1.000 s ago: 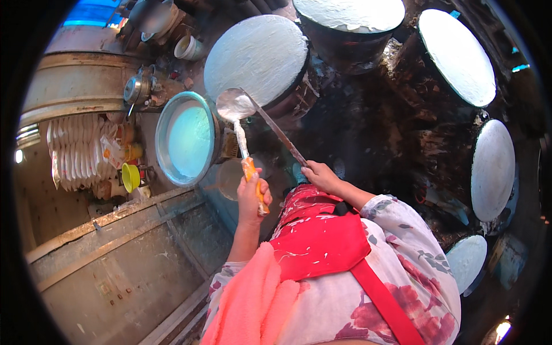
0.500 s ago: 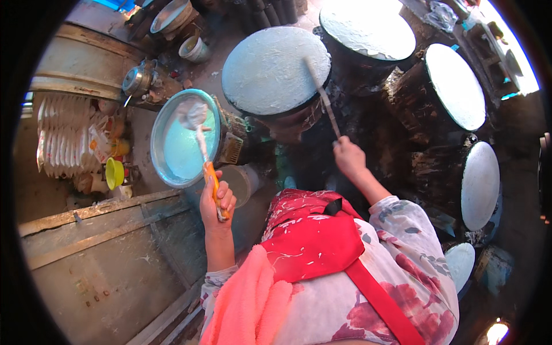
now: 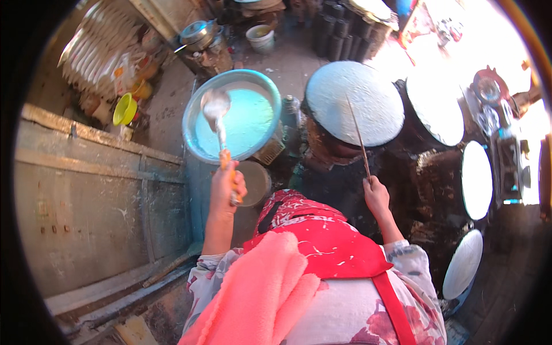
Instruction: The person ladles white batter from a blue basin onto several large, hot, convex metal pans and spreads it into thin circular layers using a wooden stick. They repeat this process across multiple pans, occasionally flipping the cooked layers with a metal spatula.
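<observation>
Left hand (image 3: pixel 228 185) — gripping ladle (image 3: pixel 217 108) above blue basin (image 3: pixel 190 133). Right hand (image 3: pixel 376 195) — gripping thin blade (image 3: pixel 360 138) over white-topped drum (image 3: pixel 339 100). Apparent step: ladling; next move wants level ladle.

Downward fisheye view from the head

Before the left hand (image 3: pixel 229 187), a basin (image 3: pixel 247 79) held liquid (image 3: pixel 253 118), with that hand's ladle (image 3: pixel 222 138) over it; a bucket (image 3: pixel 256 184) stood just to the hand's right. Before the right hand (image 3: pixel 376 192), its stick (image 3: pixel 359 135) extended over a drum top (image 3: pixel 333 103), with more drum tops (image 3: pixel 477 181) farther right. A bowl (image 3: pixel 125 109) sat well left of both hands.
</observation>
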`<state>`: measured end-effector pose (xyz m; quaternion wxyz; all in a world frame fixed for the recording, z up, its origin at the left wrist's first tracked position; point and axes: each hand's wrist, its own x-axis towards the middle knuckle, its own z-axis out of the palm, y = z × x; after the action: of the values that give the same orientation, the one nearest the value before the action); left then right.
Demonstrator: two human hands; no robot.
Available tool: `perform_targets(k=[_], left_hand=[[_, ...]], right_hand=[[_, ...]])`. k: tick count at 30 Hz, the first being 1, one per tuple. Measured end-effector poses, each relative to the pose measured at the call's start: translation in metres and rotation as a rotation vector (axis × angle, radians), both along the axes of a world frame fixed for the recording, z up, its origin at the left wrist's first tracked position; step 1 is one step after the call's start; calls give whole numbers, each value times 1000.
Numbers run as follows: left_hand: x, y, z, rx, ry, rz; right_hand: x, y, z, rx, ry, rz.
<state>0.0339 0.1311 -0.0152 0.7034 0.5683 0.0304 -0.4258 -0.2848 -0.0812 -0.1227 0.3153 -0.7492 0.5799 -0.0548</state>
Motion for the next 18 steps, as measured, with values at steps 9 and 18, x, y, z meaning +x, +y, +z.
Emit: perform_targets(k=[9, 18], left_hand=[[107, -15, -102, -230, 353, -56], [152, -44, -129, 106, 272, -313]], right_hand=[[33, 18, -27, -46, -300, -86], [30, 43, -33, 71, -288, -261]])
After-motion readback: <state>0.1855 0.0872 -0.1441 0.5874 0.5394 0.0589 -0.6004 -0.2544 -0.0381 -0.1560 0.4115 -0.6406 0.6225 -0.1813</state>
